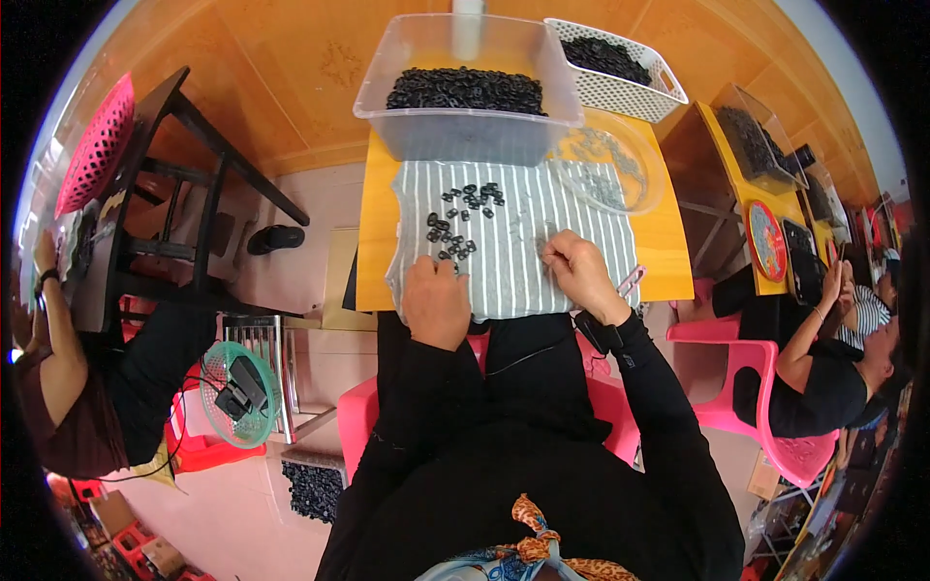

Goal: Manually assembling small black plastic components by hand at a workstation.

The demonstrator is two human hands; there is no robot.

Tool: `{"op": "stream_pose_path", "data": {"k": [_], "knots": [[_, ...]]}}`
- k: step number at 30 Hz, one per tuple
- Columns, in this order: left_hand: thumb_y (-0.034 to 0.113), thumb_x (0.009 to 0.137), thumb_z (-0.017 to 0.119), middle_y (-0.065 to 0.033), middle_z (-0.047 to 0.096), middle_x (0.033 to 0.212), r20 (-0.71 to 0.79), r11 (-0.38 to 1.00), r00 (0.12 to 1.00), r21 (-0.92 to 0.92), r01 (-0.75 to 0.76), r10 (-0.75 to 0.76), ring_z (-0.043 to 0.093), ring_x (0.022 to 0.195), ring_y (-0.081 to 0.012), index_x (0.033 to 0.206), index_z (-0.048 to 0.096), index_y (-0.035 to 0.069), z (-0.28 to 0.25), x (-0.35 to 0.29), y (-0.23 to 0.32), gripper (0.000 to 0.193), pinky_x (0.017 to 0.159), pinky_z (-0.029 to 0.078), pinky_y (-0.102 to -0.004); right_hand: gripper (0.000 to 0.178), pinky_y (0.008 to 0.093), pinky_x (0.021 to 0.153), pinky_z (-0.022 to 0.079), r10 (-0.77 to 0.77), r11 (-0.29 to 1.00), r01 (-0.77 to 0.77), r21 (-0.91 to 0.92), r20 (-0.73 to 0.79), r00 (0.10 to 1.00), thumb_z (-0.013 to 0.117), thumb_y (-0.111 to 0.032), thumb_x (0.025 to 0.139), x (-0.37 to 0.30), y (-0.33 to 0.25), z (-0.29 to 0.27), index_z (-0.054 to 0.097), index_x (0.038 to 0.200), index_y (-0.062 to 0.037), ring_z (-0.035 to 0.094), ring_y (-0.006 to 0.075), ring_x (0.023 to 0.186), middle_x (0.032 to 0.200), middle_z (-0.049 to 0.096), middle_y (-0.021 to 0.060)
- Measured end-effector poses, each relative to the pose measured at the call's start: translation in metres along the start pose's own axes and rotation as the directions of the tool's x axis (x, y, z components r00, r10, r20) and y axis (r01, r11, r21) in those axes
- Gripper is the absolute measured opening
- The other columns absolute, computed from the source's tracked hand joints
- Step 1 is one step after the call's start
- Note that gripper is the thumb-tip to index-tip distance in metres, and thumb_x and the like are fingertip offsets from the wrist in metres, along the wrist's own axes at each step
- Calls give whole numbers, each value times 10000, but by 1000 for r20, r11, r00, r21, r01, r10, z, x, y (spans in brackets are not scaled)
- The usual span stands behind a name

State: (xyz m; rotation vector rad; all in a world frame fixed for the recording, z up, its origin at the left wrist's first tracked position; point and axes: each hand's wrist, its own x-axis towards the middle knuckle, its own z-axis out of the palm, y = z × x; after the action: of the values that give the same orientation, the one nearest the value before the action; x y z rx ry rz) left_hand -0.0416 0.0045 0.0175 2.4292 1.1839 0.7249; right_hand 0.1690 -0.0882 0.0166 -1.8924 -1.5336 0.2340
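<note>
My left hand rests at the near edge of a grey-and-white striped cloth. Its fingers are curled down beside small black plastic pieces, and whatever they hold is hidden. More of these pieces lie in a loose group farther up the cloth. On the right side of the cloth, my right hand has thumb and forefinger pinched together, on something too small to make out. Tiny thin bits lie scattered just left of that hand.
A large clear bin of black pieces stands at the table's back, beside a white basket of dark pieces. A round clear tray holds small shiny bits. People sit at tables on both sides. A green basket stands at lower left.
</note>
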Motion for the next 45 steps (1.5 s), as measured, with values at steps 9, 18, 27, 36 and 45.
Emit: {"op": "stream_pose_path", "data": {"k": [9,18,27,36,45], "knots": [[62,735,629,-145,496,856,-26,998,998,36,-52,53,522,839,-335,804,607,3,10,4,1,94,679,439,-416,69,402,646,459,8,995,-15,-95,-74,997,619,-50,726,-6,-3,-2,597,786,-26,572,337,770,785,557,131],[-8,707,540,-131,488,791,-140,981,972,-13,-193,190,509,780,-321,726,548,8,22,-3,13,27,637,426,-399,26,423,639,461,-21,990,2,-143,-132,991,576,-28,732,-3,1,10,567,753,-16,567,346,758,764,544,157],[7,730,611,-128,488,789,-44,976,981,-99,-192,188,504,784,-323,828,614,23,19,-1,8,100,656,418,-397,73,319,579,425,139,927,-142,347,35,990,553,67,737,-25,-17,2,546,778,8,543,252,640,720,530,124],[-13,721,573,-115,488,784,70,949,955,-155,-274,287,513,790,-307,853,635,43,17,-1,7,156,632,431,-390,89,256,580,397,214,819,-208,535,52,975,541,83,794,-37,-35,21,561,838,9,491,130,653,743,508,61],[-26,802,621,-43,627,751,493,75,866,-864,499,-85,586,649,-92,951,665,7,12,-12,11,159,555,448,-204,67,193,607,359,314,634,-303,712,121,942,543,42,853,-39,-54,17,593,870,0,434,43,662,758,502,-30]]}}
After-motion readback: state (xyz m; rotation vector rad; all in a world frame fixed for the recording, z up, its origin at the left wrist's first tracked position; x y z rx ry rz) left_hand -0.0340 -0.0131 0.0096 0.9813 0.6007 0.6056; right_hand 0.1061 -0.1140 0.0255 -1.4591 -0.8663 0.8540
